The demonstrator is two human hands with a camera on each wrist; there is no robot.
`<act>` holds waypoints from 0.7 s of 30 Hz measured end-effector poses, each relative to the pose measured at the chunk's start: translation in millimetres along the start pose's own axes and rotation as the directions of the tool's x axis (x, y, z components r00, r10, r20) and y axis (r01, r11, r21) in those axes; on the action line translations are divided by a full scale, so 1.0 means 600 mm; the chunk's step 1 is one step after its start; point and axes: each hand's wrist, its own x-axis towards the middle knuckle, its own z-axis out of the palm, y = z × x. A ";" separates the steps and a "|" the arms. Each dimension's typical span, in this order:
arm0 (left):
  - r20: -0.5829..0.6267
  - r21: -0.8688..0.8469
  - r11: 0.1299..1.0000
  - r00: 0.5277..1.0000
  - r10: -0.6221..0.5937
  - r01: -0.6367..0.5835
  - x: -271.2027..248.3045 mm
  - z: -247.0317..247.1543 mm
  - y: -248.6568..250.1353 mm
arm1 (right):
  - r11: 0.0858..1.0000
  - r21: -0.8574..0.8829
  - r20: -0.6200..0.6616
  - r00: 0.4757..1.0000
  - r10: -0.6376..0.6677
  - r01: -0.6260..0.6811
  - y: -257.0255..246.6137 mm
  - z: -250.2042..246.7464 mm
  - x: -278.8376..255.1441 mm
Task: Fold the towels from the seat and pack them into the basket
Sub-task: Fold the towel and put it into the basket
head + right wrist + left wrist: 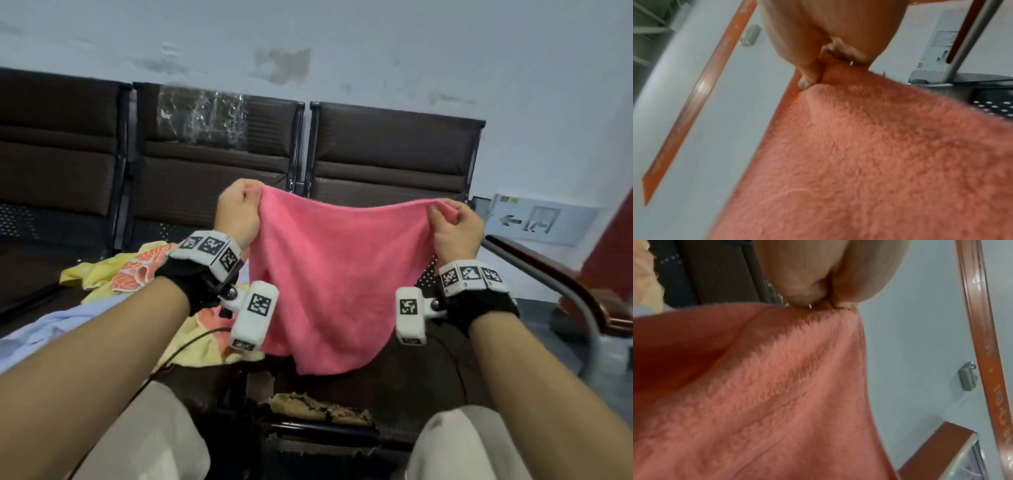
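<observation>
A pink towel (339, 274) hangs spread in the air in front of me, above the dark seats. My left hand (239, 212) grips its upper left corner in a closed fist. My right hand (452, 222) pinches the upper right corner between thumb and fingers. The top edge sags between the two hands, and the bottom hangs to a point over the seat. In the left wrist view the pink towel (756, 394) fills the frame under my left hand (824, 303). The right wrist view shows the pink towel (879, 162) pinched by my right hand (818, 73). No basket is in view.
More towels lie heaped on the seat at the left: a yellow and orange patterned one (130, 270) and a pale blue one (61, 325). A row of dark brown seats (390, 161) stands against the pale wall. A brown armrest (548, 274) curves at the right.
</observation>
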 end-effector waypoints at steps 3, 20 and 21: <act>-0.088 0.118 0.989 0.991 0.103 -0.092 0.039 -0.021 0.002 | 0.984 -0.075 -0.027 0.986 -0.167 0.164 -0.043 -0.010 0.039; 0.051 0.309 0.940 0.985 -0.166 0.142 -0.003 0.037 -0.193 | 0.867 -0.322 0.034 0.910 0.413 -0.381 0.165 0.025 -0.024; 0.063 0.293 0.943 0.981 -0.181 0.155 -0.007 0.047 -0.197 | 0.870 -0.270 0.054 0.896 0.441 -0.412 0.168 0.032 -0.024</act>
